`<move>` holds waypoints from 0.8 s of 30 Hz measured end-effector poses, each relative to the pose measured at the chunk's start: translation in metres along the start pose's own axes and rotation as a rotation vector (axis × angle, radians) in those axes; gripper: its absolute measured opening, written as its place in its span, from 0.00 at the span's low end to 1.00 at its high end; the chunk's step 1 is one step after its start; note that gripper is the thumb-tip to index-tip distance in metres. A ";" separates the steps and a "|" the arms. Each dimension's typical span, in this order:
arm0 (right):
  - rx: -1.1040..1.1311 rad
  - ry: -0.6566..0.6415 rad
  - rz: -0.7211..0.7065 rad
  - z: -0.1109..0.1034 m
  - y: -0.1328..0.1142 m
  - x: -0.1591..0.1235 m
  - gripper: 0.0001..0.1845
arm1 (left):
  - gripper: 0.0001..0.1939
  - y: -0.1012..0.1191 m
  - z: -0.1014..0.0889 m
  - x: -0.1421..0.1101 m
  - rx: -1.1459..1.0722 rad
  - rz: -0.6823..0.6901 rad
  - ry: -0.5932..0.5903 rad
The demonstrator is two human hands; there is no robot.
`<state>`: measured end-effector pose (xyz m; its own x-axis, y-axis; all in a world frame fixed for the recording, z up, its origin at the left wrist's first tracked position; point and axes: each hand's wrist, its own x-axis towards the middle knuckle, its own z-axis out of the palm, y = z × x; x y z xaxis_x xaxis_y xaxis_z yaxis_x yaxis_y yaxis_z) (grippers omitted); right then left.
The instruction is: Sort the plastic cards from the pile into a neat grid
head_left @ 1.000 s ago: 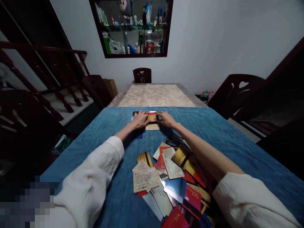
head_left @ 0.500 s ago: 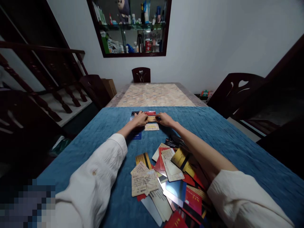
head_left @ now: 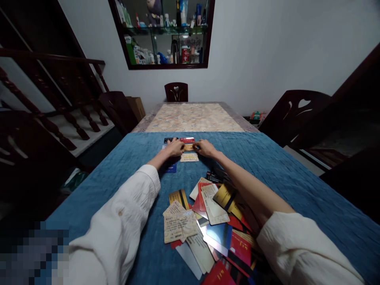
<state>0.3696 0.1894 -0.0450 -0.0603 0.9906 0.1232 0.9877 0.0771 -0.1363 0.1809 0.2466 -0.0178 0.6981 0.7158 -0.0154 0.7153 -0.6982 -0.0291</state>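
Note:
Both my arms reach far out over a blue quilted cloth [head_left: 267,166]. My left hand [head_left: 175,147] and my right hand [head_left: 205,148] pinch the two ends of a small yellowish card [head_left: 189,147] lying flat on the cloth. A red card [head_left: 187,139] and a dark card [head_left: 169,139] lie just beyond it. A pale card [head_left: 189,157] lies just in front, and a blue card [head_left: 171,168] shows beside my left wrist. Close to me lies a loose pile of several cards [head_left: 208,225], red, gold, white and blue, partly under my right forearm.
Beyond the cloth the table top [head_left: 192,116] shows a pale patterned surface. Dark wooden chairs stand at the far end [head_left: 176,92], at the left [head_left: 118,109] and at the right [head_left: 297,113]. A stair railing [head_left: 59,99] runs along the left. A wall cabinet [head_left: 166,33] holds bottles.
Both hands stay on the yellowish card at the far row, with only slight shifts of the fingers. The view has tilted a little.

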 end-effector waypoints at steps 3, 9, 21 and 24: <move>-0.004 0.008 0.000 -0.001 -0.003 -0.003 0.17 | 0.15 0.000 0.000 -0.001 0.004 0.009 0.005; -0.015 0.018 -0.007 -0.003 -0.007 -0.007 0.16 | 0.13 0.001 -0.002 -0.002 -0.001 0.026 0.005; 0.001 -0.001 -0.036 -0.009 -0.006 -0.012 0.22 | 0.16 0.006 -0.008 -0.014 0.006 0.036 0.029; -0.003 0.015 -0.019 -0.012 -0.008 -0.020 0.22 | 0.18 0.009 -0.009 -0.024 0.004 0.043 0.068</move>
<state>0.3647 0.1681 -0.0347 -0.0774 0.9871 0.1400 0.9868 0.0959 -0.1306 0.1705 0.2235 -0.0087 0.7286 0.6830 0.0514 0.6848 -0.7279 -0.0336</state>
